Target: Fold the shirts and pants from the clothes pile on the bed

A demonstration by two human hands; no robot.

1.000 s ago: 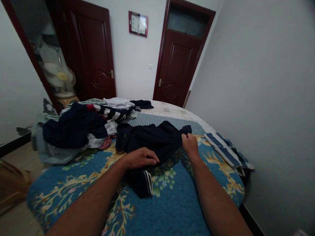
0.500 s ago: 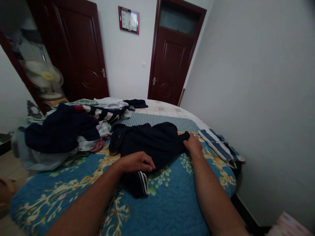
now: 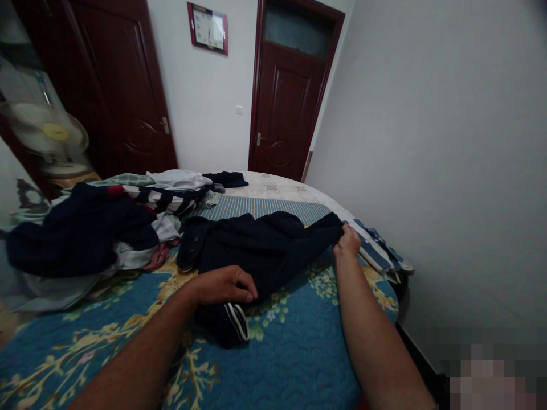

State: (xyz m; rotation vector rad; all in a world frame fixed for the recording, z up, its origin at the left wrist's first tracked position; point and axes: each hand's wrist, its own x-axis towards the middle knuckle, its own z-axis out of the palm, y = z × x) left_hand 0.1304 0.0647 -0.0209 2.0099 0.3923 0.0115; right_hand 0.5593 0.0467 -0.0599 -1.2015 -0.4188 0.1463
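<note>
A dark navy garment (image 3: 265, 245) lies spread on the blue floral quilted cover (image 3: 294, 341). My right hand (image 3: 348, 239) is closed on its right end and pulls that corner up and taut. My left hand (image 3: 231, 285) rests on the near left part of the garment, fingers curled together at its lower edge, pinching the cloth. Below the left hand, a cuff with white stripes (image 3: 237, 323) sticks out. The garment's collar-like part lies at its left end.
A heap of clothes (image 3: 85, 228) covers the left side. A striped blue and white cloth (image 3: 376, 245) lies at the right edge, near the wall. Behind are a striped mat (image 3: 265, 208), a pale tablecloth (image 3: 282, 185), two doors and a fan (image 3: 55, 132).
My right hand has moved right and slightly up, stretching the garment's right end. My left hand keeps its place on the cloth. The whole view has shifted a little.
</note>
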